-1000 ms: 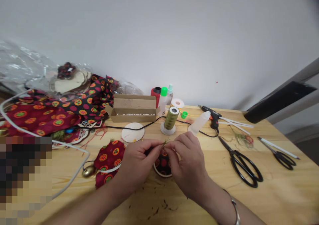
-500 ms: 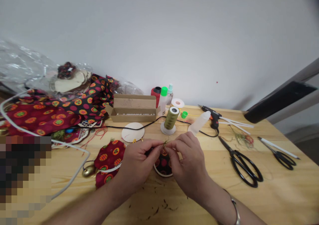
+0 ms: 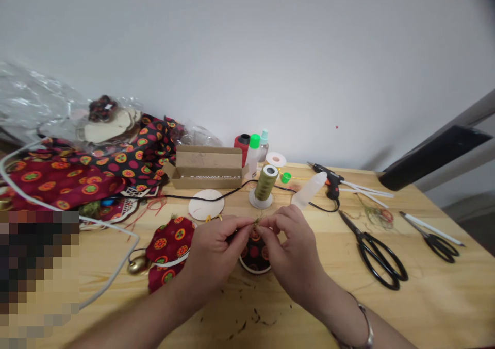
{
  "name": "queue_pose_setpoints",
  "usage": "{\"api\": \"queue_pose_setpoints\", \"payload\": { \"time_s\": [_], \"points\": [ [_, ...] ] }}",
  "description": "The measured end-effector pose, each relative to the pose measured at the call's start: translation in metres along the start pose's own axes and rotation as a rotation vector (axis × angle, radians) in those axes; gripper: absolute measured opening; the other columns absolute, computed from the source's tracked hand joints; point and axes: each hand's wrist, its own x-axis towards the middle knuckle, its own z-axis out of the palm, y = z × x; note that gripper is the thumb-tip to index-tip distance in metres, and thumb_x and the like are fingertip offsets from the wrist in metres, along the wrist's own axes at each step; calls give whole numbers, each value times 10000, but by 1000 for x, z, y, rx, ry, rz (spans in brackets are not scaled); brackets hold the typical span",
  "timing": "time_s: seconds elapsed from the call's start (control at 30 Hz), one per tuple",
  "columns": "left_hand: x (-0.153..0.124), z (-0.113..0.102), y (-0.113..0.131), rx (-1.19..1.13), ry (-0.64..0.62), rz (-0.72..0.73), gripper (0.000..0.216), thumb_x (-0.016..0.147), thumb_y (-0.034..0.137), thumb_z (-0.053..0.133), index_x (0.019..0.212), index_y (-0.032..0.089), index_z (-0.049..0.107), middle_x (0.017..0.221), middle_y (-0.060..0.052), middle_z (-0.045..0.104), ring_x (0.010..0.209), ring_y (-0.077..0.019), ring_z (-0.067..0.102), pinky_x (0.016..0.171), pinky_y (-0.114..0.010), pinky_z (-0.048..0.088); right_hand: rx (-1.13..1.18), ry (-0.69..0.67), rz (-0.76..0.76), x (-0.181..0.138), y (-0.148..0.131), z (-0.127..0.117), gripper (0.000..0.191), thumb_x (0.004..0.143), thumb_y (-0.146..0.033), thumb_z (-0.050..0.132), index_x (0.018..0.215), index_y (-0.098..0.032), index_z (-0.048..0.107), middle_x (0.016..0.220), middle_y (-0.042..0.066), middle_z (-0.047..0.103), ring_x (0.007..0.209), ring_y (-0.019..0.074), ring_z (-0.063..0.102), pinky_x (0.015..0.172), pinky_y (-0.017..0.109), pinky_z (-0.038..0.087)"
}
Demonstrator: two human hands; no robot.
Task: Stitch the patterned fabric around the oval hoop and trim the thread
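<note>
My left hand (image 3: pixel 215 251) and my right hand (image 3: pixel 291 251) meet above a small round ornament (image 3: pixel 256 253) covered in dark dotted fabric with a white rim, lying on the wooden table (image 3: pixel 425 297). Both hands pinch a short tuft of olive thread (image 3: pixel 257 222) at the ornament's top, fingertips pressed together. A spool of olive thread (image 3: pixel 265 183) stands just beyond the hands. A red dotted fabric piece (image 3: pixel 168 247) with a gold bell (image 3: pixel 137 265) lies left of my left hand.
Large black scissors (image 3: pixel 376 258) and smaller scissors (image 3: pixel 436 244) lie to the right. A glue gun (image 3: pixel 328 180), a squeeze bottle (image 3: pixel 309 190), small bottles (image 3: pixel 254 154), an open cardboard box (image 3: pixel 205 168) and a white disc (image 3: pixel 206 205) sit behind. Patterned cloth (image 3: pixel 65 176) and plastic bags fill the left.
Both hands have stayed at the ornament, shifting only slightly while pinching the thread; the right hand has dropped a little lower.
</note>
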Motion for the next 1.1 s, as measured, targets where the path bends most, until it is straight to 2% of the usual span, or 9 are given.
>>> {"api": "queue_pose_setpoints", "payload": {
  "time_s": [0.27, 0.5, 0.73, 0.9, 1.0, 1.1],
  "points": [
    [1, 0, 0, 8, 14, 20, 187, 792, 194, 577, 880, 231, 738, 776, -8, 751, 667, -156, 669, 631, -215, 481, 124, 2, 131, 3, 1, 2, 172, 712, -65, 596, 598, -193, 597, 603, -1, 562, 659, 163, 520, 605, 297, 418],
    [1, 0, 0, 54, -5, 26, 180, 809, 211, 568, 889, 217, 730, 763, 1, 748, 658, -140, 668, 623, -203, 482, 232, -54, 321, 7, 0, 1, 132, 698, -119, 610, 582, -177, 630, 629, 11, 596, 623, 149, 544, 572, 276, 448],
    [2, 0, 2, 60, -17, 37, 164, 806, 207, 579, 874, 200, 729, 763, 10, 749, 656, -120, 664, 629, -183, 484, 330, -59, 404, 8, 2, 2, 100, 696, -174, 604, 600, -167, 633, 600, 12, 601, 584, 141, 541, 522, 252, 447],
    [2, 1, 1, 32, 13, 29, 164, 795, 195, 582, 861, 192, 732, 749, 10, 750, 642, -119, 663, 607, -177, 484, 341, -93, 463, 8, 1, 1, 103, 706, -210, 604, 620, -161, 633, 638, 20, 611, 618, 144, 549, 549, 250, 447],
    [2, 1, 1, -51, -7, -21, 172, 794, 192, 575, 853, 206, 735, 739, 21, 744, 633, -114, 653, 604, -174, 484, 350, -104, 488, 8, -1, 0, 107, 710, -225, 608, 632, -158, 639, 654, 21, 609, 622, 140, 544, 571, 252, 446],
    [4, -1, 3, -176, -37, -145, 149, 775, 196, 593, 806, 213, 738, 718, 31, 736, 643, -115, 647, 589, -163, 481, 345, -97, 471, 9, -2, 0, 111, 718, -219, 605, 634, -157, 644, 655, 21, 603, 625, 136, 536, 588, 253, 440]
  ]
}}
